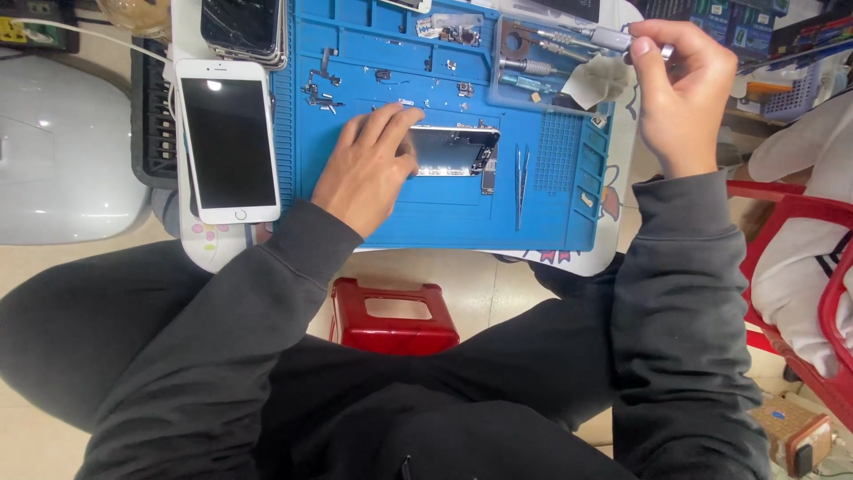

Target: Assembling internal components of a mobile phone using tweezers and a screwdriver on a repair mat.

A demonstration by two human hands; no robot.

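Head view, 1 frame.

Item 1: my left hand (369,169), fingers spread and laid flat, pressing down on the left part of an opened phone chassis (455,149). The chassis lies on the blue repair mat (551,222), directly under and just right of my fingertips.

Item 2: my right hand (680,93), raised up and to the right, thumb and fingers pinched around a slim metal screwdriver (613,37) by its handle end.

Item 3: the chassis itself. I judge it light, stiff, thin-walled and fragile inside, with exposed parts along its right end. Best held by the outer edges or pinned flat from above, never by the inner components. The bare metal likely slides on the mat unless pressed.

Item 4: tweezers (522,182), just right of the chassis, between my 2 hands.

Item 5: small loose screws and brackets (322,89), just beyond my left fingertips.

Item 6: white phone (227,140), screen up, left of my left hand, off the mat.

Item 7: red stool (393,317), below my left forearm.
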